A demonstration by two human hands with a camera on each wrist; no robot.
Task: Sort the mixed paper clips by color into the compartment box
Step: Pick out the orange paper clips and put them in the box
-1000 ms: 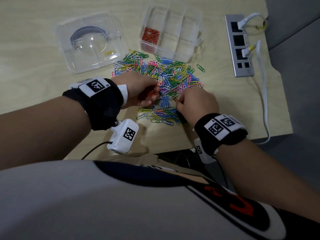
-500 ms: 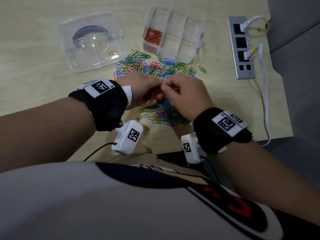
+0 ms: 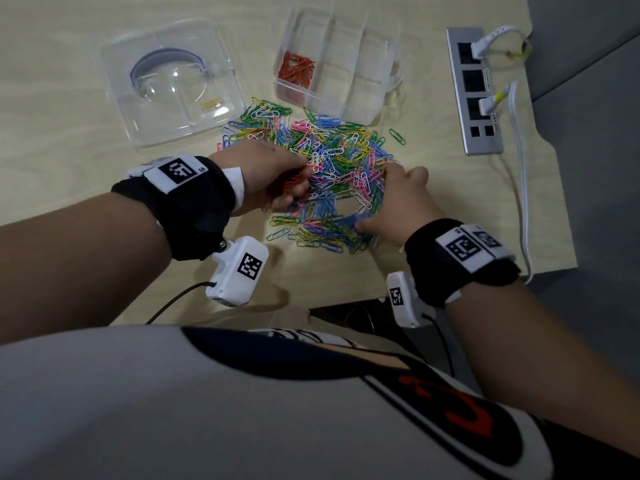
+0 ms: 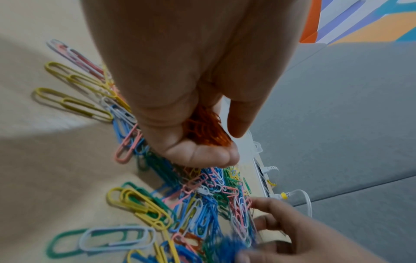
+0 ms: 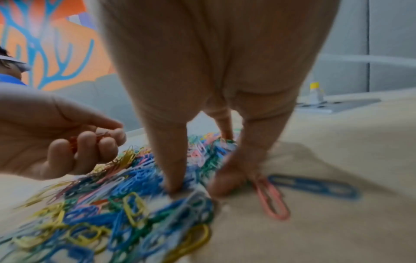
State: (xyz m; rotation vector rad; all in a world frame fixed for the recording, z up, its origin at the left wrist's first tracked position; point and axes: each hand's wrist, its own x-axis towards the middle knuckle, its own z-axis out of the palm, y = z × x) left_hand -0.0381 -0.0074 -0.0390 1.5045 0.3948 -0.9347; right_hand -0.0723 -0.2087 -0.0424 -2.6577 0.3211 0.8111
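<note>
Head view: the left hand (image 3: pixel 273 181) cups collected orange clips (image 3: pixel 294 183), apparently as a holding store, while the right hand (image 3: pixel 398 202) spreads its fingers into the mixed paper clips (image 3: pixel 332 157) on the table (image 3: pixel 52 150). The compartment box (image 3: pixel 367 95) holds orange clips in one near-left cell only.

Left wrist view: curled fingers (image 4: pixel 202 154) enclose the orange bundle.

Right wrist view: straight fingertips (image 5: pixel 173 185) press the pile.

Right hand (image 5: pixel 225 89) motion-blurred in wrist view, fingertips buried in paper clip pile (image 3: pixel 332 174), left hand (image 4: pixel 180 80) hiding most of its orange clips (image 4: pixel 204 128), compartment box (image 3: pixel 374 98) far edge cropped.
</note>
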